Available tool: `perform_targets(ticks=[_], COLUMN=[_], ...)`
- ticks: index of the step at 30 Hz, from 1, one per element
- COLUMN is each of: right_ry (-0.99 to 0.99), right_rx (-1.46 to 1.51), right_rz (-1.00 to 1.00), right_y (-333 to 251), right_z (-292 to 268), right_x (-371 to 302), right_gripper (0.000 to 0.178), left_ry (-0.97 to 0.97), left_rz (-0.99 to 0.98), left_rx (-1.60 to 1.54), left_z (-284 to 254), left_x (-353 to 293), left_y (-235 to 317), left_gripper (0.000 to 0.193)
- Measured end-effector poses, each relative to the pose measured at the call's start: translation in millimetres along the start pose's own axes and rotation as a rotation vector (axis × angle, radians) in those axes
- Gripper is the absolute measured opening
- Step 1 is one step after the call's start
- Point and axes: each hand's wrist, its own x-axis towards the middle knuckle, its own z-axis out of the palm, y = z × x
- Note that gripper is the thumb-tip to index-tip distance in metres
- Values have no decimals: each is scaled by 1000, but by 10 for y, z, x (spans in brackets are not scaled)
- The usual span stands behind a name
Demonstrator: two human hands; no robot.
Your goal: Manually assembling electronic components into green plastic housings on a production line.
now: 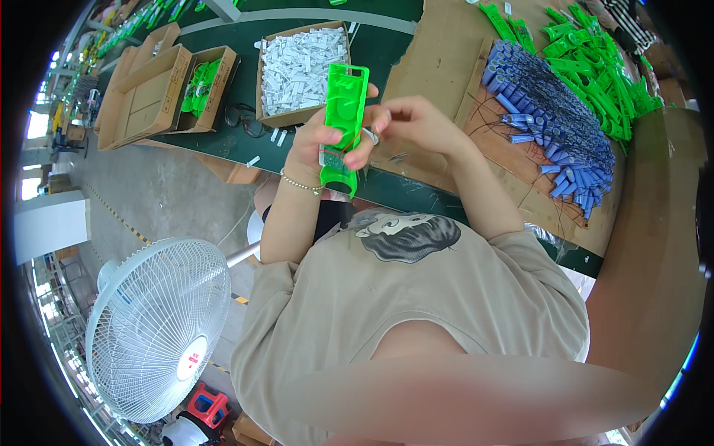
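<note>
Two hands meet at an upright green plastic housing [343, 123], held above the near edge of the tabletop [428, 44].

The left hand [321, 145] is wrapped around the housing's lower half, so its long axis runs nearly vertical, tilted slightly, with the open end at the bottom. The right hand [411, 119] comes in from the right at mid-height, fingers pinched narrow on what appears to be a small pale part beside the housing's edge, though it is too small to be sure. The left hand carries the housing; the right only touches its side. Behind stand a carton of white pieces [301, 67], and to the right a heap of blue cylinders [554, 123] with wires, beside loose green mouldings [595, 63].
</note>
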Motion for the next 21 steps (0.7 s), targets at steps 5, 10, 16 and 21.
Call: perform_targets(ticks=[5,10,16,21], right_ry=[200,6,665,642], right_rx=[383,67,216,206], right_rz=[-10,20,-39,-87], right_y=[-172,-183,-76,-219], right_z=[-126,-208,-258,-224], right_x=[-90,-121,-11,-55], right_gripper=[18,24,21,17], left_ry=[816,1027,815,736], left_rz=[377,503,155,-132], left_rx=[620,1076,1214,1261], left_z=[79,-73,-40,27], left_x=[60,162,175,192], left_y=[-67,-181,-152,-84], left_gripper=[58,54,54,53])
